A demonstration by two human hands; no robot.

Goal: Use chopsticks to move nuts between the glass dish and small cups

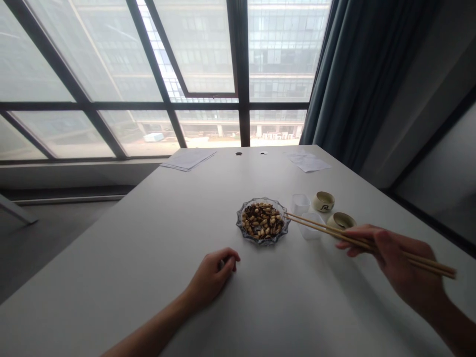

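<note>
My right hand [394, 258] grips a pair of wooden chopsticks [327, 229] whose tips reach the right rim of a glass dish [240, 224] filled with mixed nuts and beans [262, 220]. My left hand [213, 275] rests on the white table [148, 248], fingers curled loosely under, holding nothing I can see, a short way in front and to the left of the dish.
Two small clear plastic cups [300, 202] and two little ceramic cups [323, 201] stand to the right of the dish, under the chopsticks. Papers [188, 158] lie at the far left of the table, more sheets [308, 161] at the far right. Large windows and a dark curtain lie beyond.
</note>
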